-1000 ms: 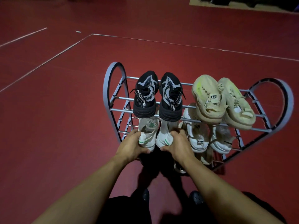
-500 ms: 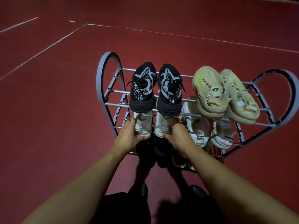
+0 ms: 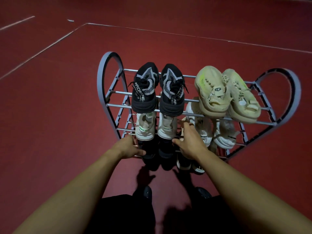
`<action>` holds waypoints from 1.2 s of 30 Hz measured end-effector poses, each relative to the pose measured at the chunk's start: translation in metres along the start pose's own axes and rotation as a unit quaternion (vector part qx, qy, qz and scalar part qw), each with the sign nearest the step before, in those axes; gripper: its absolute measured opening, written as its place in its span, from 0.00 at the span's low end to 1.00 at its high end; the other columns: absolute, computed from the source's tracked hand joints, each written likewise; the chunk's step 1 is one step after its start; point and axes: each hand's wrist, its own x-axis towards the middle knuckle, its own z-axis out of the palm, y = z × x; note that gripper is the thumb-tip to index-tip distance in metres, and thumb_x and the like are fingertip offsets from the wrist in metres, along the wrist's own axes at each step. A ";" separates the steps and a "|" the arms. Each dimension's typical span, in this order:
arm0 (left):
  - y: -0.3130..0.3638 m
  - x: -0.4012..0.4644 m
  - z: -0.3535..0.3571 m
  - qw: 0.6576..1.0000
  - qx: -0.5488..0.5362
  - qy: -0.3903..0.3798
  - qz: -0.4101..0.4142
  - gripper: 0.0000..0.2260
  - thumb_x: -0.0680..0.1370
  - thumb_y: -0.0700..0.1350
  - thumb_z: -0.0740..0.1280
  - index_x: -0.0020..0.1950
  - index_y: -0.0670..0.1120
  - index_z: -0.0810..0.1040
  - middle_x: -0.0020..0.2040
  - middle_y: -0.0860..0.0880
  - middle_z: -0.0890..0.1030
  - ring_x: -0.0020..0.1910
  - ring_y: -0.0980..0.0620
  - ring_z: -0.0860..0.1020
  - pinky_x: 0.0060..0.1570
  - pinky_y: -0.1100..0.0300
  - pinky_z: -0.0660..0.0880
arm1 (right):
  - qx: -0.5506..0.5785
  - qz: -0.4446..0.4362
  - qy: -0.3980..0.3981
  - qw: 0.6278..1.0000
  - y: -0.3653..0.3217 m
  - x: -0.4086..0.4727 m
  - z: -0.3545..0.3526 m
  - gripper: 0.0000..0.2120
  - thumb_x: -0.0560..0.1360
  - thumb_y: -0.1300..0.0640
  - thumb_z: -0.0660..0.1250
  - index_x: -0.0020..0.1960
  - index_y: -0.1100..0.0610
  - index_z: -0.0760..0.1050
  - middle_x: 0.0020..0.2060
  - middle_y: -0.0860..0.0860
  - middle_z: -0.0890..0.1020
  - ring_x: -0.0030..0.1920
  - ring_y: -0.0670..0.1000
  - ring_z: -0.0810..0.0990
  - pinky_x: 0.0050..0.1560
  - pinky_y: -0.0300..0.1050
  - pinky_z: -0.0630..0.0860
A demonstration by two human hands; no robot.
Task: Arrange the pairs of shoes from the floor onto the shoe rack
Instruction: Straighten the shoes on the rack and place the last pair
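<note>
Bare and loosely spread, the left hand [image 3: 129, 146] and right hand [image 3: 189, 142] hover at the shoe rack [image 3: 108, 78] front edge, gripping nothing. Just beyond, the white-and-green pair [image 3: 156, 126] sits on the middle tier's left end, black pair [image 3: 157, 89] above at the top; placing looks finished, so next comes checking the floor for leftovers

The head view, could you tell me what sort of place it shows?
Probably an indoor sports court or hall: a broad red floor marked with white boundary lines, bare but for a metal shoe rack of sneakers.

"PRORENG" down the left black sneaker [image 3: 144, 88], and a partial "IGNED" on the white sneaker's heel [image 3: 204, 136]
</note>
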 end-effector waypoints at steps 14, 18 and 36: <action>-0.013 0.005 0.042 0.999 -0.010 -0.038 0.002 0.18 0.70 0.58 0.75 0.52 0.52 0.74 0.44 0.56 0.81 0.45 0.53 0.79 0.49 0.58 0.76 | -0.020 0.007 -0.196 0.980 0.046 -0.027 0.043 0.20 0.72 0.45 0.71 0.61 0.50 0.73 0.53 0.48 0.78 0.50 0.48 0.78 0.50 0.43 0.75; -0.049 0.039 0.077 0.997 -0.067 -0.028 -0.025 0.21 0.67 0.67 0.71 0.49 0.53 0.77 0.45 0.56 0.83 0.44 0.56 0.81 0.50 0.53 0.79 | 0.064 0.062 -0.217 0.972 0.053 -0.016 0.072 0.25 0.73 0.46 0.72 0.65 0.52 0.71 0.53 0.48 0.79 0.54 0.48 0.79 0.52 0.40 0.72; 0.026 0.113 0.125 0.995 -0.074 0.033 -0.063 0.27 0.79 0.65 0.58 0.71 0.50 0.73 0.74 0.50 0.73 0.72 0.47 0.70 0.67 0.61 0.62 | 0.305 0.211 -0.102 0.923 0.075 0.028 0.146 0.28 0.65 0.47 0.71 0.62 0.56 0.71 0.43 0.52 0.78 0.42 0.53 0.77 0.50 0.54 0.78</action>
